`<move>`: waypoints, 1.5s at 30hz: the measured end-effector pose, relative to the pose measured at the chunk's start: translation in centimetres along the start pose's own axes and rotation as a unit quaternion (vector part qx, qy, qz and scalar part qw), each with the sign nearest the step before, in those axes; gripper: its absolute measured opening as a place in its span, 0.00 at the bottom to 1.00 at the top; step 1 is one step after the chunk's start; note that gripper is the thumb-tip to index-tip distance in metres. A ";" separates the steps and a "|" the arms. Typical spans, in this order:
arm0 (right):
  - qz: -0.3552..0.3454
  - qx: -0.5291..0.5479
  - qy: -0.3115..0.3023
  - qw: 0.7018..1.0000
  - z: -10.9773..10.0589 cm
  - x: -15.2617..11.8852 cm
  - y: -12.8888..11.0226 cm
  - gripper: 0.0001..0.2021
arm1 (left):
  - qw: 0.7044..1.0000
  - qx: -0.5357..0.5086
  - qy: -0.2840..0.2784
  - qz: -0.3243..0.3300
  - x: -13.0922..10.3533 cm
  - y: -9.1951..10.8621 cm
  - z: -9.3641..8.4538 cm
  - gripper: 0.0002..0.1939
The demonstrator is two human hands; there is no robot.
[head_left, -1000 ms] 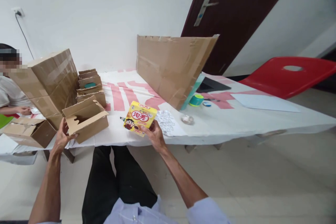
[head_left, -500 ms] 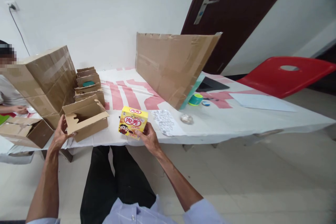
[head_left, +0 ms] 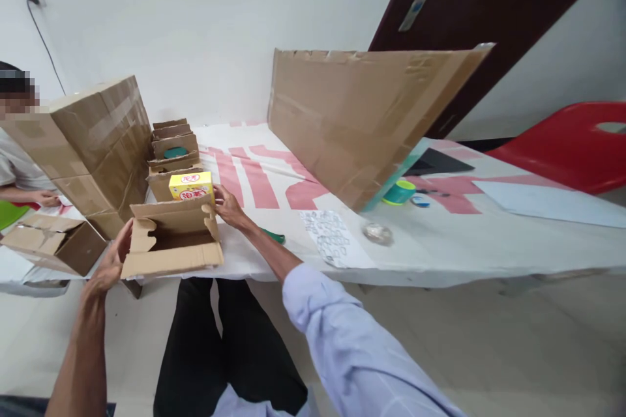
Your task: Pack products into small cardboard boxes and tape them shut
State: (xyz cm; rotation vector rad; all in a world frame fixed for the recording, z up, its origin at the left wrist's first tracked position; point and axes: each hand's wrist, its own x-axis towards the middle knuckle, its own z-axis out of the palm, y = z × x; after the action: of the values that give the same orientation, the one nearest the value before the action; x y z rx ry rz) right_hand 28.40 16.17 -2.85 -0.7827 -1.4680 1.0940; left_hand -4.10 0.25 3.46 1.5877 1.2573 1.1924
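Note:
An open cardboard box (head_left: pixel 180 257) stands at the table's near edge, its flaps raised and dark inside. My left hand (head_left: pixel 113 259) is closed on its left end, the fingers partly hidden behind the cardboard. Behind the box's back flap, my right hand (head_left: pixel 229 207) grips the right side of a small yellow snack box (head_left: pixel 190 187) with red and white print. The flap hides the lower part of the yellow box, so I cannot tell whether it rests on the table. Beyond it runs a row of open cardboard boxes (head_left: pixel 175 143), with something teal in one.
A tall stack of taped cartons (head_left: pixel 98 150) walls off the left side, where another person (head_left: pixel 27 163) sits. A large cardboard panel (head_left: pixel 362 124) stands mid-table. Farther right are a printed sheet (head_left: pixel 332 238), a tape roll (head_left: pixel 376 232) and a teal roll (head_left: pixel 399 192). A green object (head_left: pixel 274 236) shows behind my right forearm.
My right hand has carried the yellow box left and away from me, behind the open box. The open box has turned and its opening faces me more. The view has shifted left.

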 end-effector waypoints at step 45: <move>-0.068 -0.197 0.024 0.978 -1.2 -5.9 8.2 0.16 | 0.968 0.196 0.144 -0.063 18.5 -8.9 13.2 0.19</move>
State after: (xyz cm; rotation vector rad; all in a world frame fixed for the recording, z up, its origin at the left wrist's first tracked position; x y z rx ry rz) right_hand 29.97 14.00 -12.66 -0.9581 -1.6954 0.6831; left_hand 7.78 20.02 -4.63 1.6152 1.8473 1.1735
